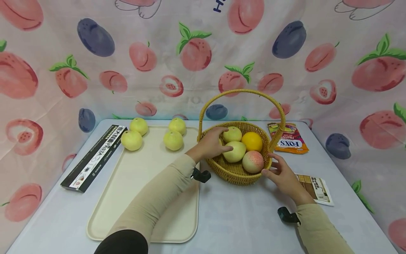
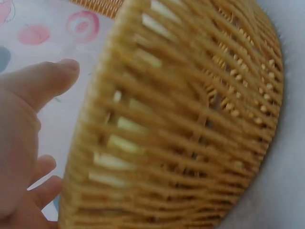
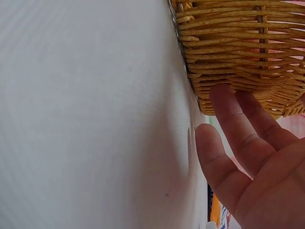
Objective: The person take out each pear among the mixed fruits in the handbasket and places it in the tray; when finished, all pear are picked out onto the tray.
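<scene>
On the tabletop (image 1: pixel 234 218), a wicker basket (image 1: pixel 236 178) holds two green apples (image 1: pixel 234 152), an orange (image 1: pixel 252 141) and a peach (image 1: pixel 253 162). The left hand (image 1: pixel 209 144) reaches over the basket's left rim, its grip spread beside the apples; the right hand (image 1: pixel 283 175) touches the basket's right side, its grip also spread. Left of the basket, four more green apples (image 1: pixel 173 140) sit toward a cream tray's (image 1: pixel 142 169) far end.
</scene>
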`<state>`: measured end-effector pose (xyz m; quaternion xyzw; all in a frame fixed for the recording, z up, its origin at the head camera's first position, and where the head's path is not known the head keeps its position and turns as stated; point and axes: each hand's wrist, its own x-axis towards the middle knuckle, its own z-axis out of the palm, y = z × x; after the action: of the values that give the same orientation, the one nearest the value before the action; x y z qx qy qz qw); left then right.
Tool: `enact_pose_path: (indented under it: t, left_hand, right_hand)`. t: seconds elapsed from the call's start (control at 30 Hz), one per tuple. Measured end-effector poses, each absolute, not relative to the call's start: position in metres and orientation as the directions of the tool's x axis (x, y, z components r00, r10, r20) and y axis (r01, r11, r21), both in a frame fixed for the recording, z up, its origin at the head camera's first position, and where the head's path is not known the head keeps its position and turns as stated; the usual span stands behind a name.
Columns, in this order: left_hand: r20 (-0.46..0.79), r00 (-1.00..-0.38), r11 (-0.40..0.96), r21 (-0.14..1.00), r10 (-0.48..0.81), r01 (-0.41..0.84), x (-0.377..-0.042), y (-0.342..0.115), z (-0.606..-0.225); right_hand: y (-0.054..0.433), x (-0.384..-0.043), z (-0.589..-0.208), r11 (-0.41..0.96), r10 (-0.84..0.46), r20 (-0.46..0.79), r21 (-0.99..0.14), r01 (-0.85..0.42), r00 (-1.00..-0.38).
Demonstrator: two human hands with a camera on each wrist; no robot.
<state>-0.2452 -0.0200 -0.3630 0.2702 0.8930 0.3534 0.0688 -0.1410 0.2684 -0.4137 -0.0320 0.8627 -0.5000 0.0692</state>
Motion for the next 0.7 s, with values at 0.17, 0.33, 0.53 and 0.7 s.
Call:
enact_pose_path:
  t: [0.17,0.33,0.53,0.7]
  left_hand:
    - [0.052,-0.854,0.630,0.652,0.517,0.421,-0.2480,-0.0245,-0.3657]
    - [0.048,-0.855,0.636,0.647,0.517,0.421,-0.2482,-0.0252,-0.3666]
    - [0.056,-0.866,0.665,0.617,0.496,0.420,-0.2479,-0.0233,-0.3671]
    - [-0.003,-0.884,0.699,0.614,0.467,0.367,-0.2492,-0.0212,-0.3647]
  right_hand:
    - [0.2699,-0.1412,-0.4160,0.508,-0.125,-0.076,-0.862,0.002,-0.989]
    - [0.2712,-0.1417,-0.4173,0.507,-0.128,-0.063,-0.862,-0.011,-0.990]
    - [0.2717,-0.1422,-0.4174,0.501,-0.129,-0.074,-0.866,-0.001,-0.989]
    - [0.2712,-0.1424,-0.4170,0.494,-0.132,-0.081,-0.870,0.006,-0.988]
